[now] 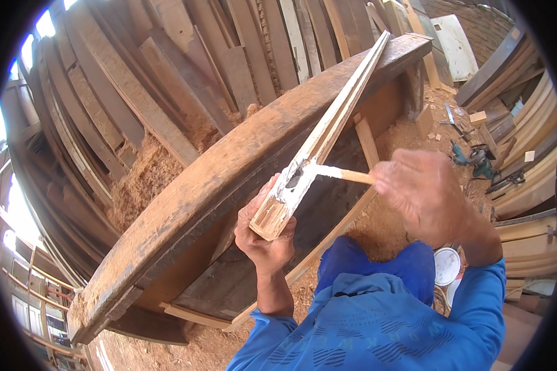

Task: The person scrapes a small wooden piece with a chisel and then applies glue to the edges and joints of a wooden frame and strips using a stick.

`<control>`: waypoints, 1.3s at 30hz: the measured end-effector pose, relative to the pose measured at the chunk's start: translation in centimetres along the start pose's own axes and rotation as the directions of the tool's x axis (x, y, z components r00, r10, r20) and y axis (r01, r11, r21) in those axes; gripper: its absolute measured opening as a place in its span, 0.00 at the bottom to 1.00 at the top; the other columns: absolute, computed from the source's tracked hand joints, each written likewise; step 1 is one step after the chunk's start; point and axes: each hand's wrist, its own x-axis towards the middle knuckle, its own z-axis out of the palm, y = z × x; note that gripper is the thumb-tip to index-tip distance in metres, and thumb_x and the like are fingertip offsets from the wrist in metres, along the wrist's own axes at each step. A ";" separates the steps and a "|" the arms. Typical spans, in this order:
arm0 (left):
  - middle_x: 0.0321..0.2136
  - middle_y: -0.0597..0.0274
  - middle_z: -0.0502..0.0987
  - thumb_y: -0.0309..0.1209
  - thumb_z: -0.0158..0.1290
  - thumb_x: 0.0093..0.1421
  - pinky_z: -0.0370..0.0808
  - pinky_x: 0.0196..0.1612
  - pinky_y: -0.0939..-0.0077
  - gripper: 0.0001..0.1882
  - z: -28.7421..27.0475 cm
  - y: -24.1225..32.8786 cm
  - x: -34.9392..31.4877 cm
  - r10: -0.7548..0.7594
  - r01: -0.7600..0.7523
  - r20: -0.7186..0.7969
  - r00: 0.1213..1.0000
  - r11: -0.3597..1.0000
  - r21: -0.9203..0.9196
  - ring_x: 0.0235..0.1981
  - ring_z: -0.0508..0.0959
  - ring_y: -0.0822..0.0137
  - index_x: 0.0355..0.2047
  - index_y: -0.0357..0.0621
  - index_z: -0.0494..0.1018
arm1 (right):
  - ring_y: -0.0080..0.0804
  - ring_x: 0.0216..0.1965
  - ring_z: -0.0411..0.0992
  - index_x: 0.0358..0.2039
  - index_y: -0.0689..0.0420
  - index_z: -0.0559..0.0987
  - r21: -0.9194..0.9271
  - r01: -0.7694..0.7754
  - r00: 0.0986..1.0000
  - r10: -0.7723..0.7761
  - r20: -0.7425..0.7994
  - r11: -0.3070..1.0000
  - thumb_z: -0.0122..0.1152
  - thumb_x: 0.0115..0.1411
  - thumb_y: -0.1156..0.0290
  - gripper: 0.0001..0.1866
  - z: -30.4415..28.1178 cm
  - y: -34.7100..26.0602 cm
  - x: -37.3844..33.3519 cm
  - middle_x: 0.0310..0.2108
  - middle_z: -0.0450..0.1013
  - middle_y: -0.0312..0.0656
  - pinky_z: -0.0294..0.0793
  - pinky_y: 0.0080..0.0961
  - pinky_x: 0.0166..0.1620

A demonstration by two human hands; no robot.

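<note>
Grooved strip: the long, pale, wooden strip with a channel along it (pixel 333 131) slants up and away from the person, its near end short of the bench's near long edge and its far end over the bench's right-hand end. I judge the bench helps carry that far end, though I can't confirm contact along the underside.
Bench: a long, thick, worn brown wooden top (pixel 192 201), bowed in my view by the lens.
White paste: a wet-looking white smear (pixel 289 196) covers the strip's channel and sides just beyond its near end — probably why that stretch is held close to the body.
Left hand: the left hand (pixel 266 244) is curled around the near end from below, digits on both sides, partly closed; the grip seems meant to steady the strip while leaving the channel facing up.
Right hand: the right hand (pixel 424 198), slightly blurred, is closed on the bare end of a thin wooden stick (pixel 354 177).
Stick: its other end, coated white, touches the smeared channel; holding it by the clean end presumably spares the fingers.
Beyond the bench: I see brown planks (pixel 238 77) leaning past its far edge — with loose sawdust (pixel 145 182) among them.
</note>
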 end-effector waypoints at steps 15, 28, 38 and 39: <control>0.52 0.34 0.77 0.37 0.69 0.57 0.72 0.61 0.55 0.31 -0.3 -0.1 -0.3 -0.024 0.024 0.019 1.000 0.999 0.026 0.58 0.76 0.46 0.54 0.33 0.70 | 0.45 0.29 0.77 0.28 0.59 0.80 -0.055 0.116 0.921 -0.087 0.379 0.992 0.61 0.61 0.65 0.11 -1.4 -1.6 7.9 0.24 0.76 0.44 0.76 0.39 0.34; 0.52 0.37 0.78 0.33 0.68 0.57 0.71 0.61 0.55 0.29 -1.6 -1.3 0.2 0.042 -0.042 0.057 0.998 0.999 -0.004 0.58 0.76 0.46 0.54 0.33 0.70 | 0.49 0.30 0.75 0.32 0.59 0.84 -0.239 0.070 0.929 0.024 0.368 0.969 0.59 0.63 0.62 0.13 -1.3 0.1 8.5 0.23 0.75 0.48 0.74 0.43 0.43; 0.45 0.55 0.79 0.29 0.67 0.58 0.75 0.52 0.72 0.26 -5.6 -2.1 3.5 -0.016 0.032 -0.104 0.994 0.987 0.159 0.47 0.78 0.68 0.53 0.32 0.69 | 0.39 0.22 0.66 0.26 0.66 0.77 0.122 -0.275 0.948 0.247 0.203 0.954 0.56 0.64 0.67 0.15 -4.5 3.7 5.0 0.19 0.66 0.49 0.65 0.37 0.30; 0.45 0.56 0.79 0.30 0.67 0.59 0.74 0.53 0.70 0.26 -6.9 -2.3 4.2 -0.108 0.130 -0.117 0.987 0.969 0.208 0.47 0.78 0.67 0.53 0.33 0.69 | 0.36 0.21 0.65 0.27 0.66 0.77 0.146 -0.315 0.934 0.279 0.222 0.938 0.56 0.64 0.67 0.14 -4.7 4.0 4.5 0.19 0.65 0.47 0.65 0.35 0.30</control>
